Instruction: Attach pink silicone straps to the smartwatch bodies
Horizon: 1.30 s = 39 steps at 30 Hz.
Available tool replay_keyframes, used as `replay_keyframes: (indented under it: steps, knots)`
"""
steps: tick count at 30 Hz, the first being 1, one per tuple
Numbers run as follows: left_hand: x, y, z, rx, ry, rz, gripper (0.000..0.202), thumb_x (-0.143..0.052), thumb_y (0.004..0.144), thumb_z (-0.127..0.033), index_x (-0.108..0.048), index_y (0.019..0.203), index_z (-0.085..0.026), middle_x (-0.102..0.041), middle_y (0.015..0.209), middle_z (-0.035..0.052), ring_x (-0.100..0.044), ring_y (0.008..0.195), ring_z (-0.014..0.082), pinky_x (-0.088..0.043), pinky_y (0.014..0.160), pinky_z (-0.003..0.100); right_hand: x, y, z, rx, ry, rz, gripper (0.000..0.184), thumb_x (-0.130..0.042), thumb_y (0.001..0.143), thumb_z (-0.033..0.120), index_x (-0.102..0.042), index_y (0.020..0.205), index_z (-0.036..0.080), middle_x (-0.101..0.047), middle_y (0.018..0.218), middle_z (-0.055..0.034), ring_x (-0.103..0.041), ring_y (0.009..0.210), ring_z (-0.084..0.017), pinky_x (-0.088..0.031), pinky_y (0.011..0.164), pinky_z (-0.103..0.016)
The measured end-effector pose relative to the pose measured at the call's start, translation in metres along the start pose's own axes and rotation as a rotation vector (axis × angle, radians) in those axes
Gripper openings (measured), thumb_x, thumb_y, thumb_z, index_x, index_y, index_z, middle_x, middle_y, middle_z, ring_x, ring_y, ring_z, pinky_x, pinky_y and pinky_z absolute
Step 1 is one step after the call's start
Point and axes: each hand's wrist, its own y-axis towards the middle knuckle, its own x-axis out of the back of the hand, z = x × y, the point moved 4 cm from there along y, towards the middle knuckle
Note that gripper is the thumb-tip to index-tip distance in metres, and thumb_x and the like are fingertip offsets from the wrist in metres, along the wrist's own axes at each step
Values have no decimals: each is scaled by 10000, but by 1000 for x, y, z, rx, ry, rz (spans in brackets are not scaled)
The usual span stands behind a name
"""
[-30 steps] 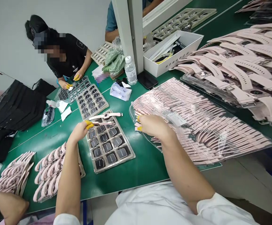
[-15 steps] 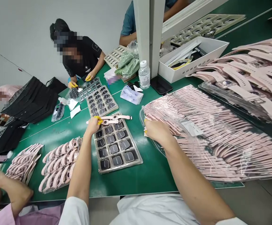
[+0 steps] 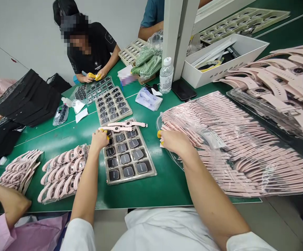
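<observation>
My left hand [image 3: 99,140], with yellow finger covers, is curled at the upper left edge of a clear tray [image 3: 154,173] of dark square watch faces [image 3: 125,158]. Two pink-strapped watches [image 3: 118,129] lie across the tray's top, just beyond its fingertips; what the fingers hold, if anything, is hidden. To the right, my right hand [image 3: 173,141] is closed at the left end of a big spread of pink watch straps [image 3: 219,115] under clear plastic. A pale pink strap end shows below its yellow-covered fingers.
Pink watches [image 3: 62,174] stand in rows at the left, beside more straps [image 3: 20,170]. Behind are a second tray [image 3: 113,106], a tissue pack [image 3: 148,99], a bottle [image 3: 166,76], a phone [image 3: 183,90] and a white box [image 3: 201,78]. A co-worker [image 3: 93,52] sits opposite; another person's arm [image 3: 7,195] is lower left.
My left hand has drawn slightly left and back from the pink watches, which now lie on the tray. My right hand stays at the straps. The whole view has shifted slightly.
</observation>
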Motion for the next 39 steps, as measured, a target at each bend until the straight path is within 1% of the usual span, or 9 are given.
replay_keyframes:
  steps: [5, 9, 11, 15, 19, 24, 29, 34, 39]
  knots:
    - [4, -1, 1, 5, -27, -59, 313, -461, 1001, -251, -706, 1146, -122, -666, 1247, 254, -546, 1227, 412, -438, 985, 528, 4, 0, -5, 53, 22, -24, 254, -584, 951, 176, -701, 1175, 204, -780, 1059, -112, -721, 924, -256, -352, 653, -316]
    - [9, -16, 6, 71, -82, -134, 348, -425, 1033, -283, -677, 1214, -126, -682, 1238, 233, -588, 1198, 387, -479, 952, 495, 5, 1, -15, 29, 87, -63, 224, -605, 943, 194, -706, 1141, 221, -779, 1030, -79, -705, 877, -239, -348, 640, -310]
    - [14, -28, 0, 128, -239, -229, 364, -428, 1040, -305, -646, 1272, -129, -706, 1187, 206, -635, 1115, 352, -506, 925, 468, 7, 0, -18, 14, 83, -95, 269, -604, 937, 204, -719, 1179, 228, -780, 1063, -90, -708, 902, -254, -374, 664, -316]
    - [17, -48, -45, 55, -966, -414, 327, -529, 1015, -356, -634, 1282, -201, -747, 1151, 90, -689, 966, 230, -546, 899, 362, 5, -2, -15, -53, 32, -45, 367, -619, 942, 298, -723, 1292, 266, -777, 1170, -95, -720, 1007, -281, -429, 734, -324]
    - [5, -53, -99, -65, -1295, -386, 272, -593, 982, -344, -669, 1204, -205, -762, 1129, 69, -705, 962, 208, -551, 895, 334, 2, 0, -5, -105, -64, 60, 442, -657, 897, 281, -692, 1333, 214, -778, 1163, -129, -728, 1011, -291, -435, 716, -324]
    - [-12, -60, -120, -124, -1307, -348, 275, -585, 989, -328, -684, 1212, -202, -770, 1057, 64, -703, 886, 199, -542, 846, 332, 0, 5, -3, -79, -69, 79, 366, -611, 911, 259, -681, 1266, 211, -776, 1113, -107, -721, 948, -261, -381, 652, -306]
    - [-11, -68, -119, -194, -1206, -340, 274, -585, 995, -328, -690, 1220, -212, -771, 1070, 74, -709, 955, 231, -550, 886, 362, -1, 3, -7, -96, -47, 36, 281, -542, 958, 245, -687, 1197, 220, -762, 1027, -82, -694, 884, -244, -354, 629, -311]
    - [-13, -68, -120, -198, -1220, -330, 287, -561, 1004, -304, -677, 1253, -225, -762, 1147, 81, -716, 1004, 237, -561, 932, 380, -4, 3, -8, -125, -101, -55, 214, -533, 999, 286, -686, 1136, 228, -698, 1178, -99, -681, 915, -228, -366, 642, -309]
    - [-15, -67, -120, -167, -1253, -264, 252, -577, 989, -302, -680, 1209, -232, -763, 1060, 69, -709, 929, 240, -561, 866, 376, -11, 6, -7, -136, -142, -10, 226, -525, 998, 250, -686, 1141, 181, -723, 1160, -118, -692, 952, -243, -385, 658, -316]
